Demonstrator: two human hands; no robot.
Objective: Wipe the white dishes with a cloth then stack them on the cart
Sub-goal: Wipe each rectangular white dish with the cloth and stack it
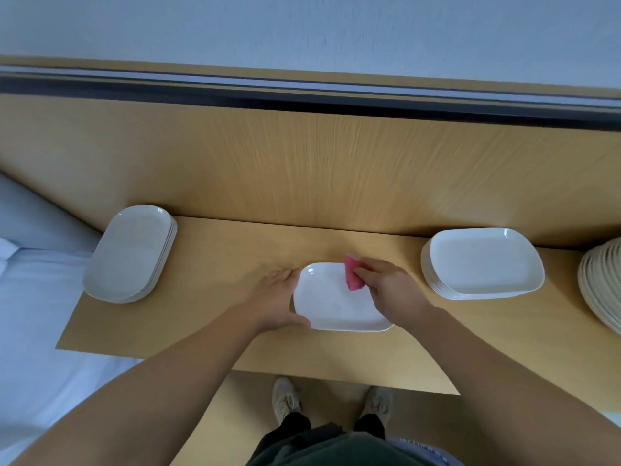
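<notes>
A white rectangular dish (332,302) lies on the wooden surface (218,264) in front of me. My left hand (277,297) grips the dish's left edge, fingers at the far corner and thumb at the near corner. My right hand (389,289) pinches a pink cloth (353,274) and presses it onto the dish's far right part. A stack of white oval dishes (131,252) sits to the left. To the right stands a stack of white rectangular dishes (484,264).
Another stack of off-white plates (603,280) shows at the right edge. A wooden back panel (302,163) rises behind the surface. A white bed (37,314) lies left. My shoes (285,398) stand on the floor below the surface's near edge.
</notes>
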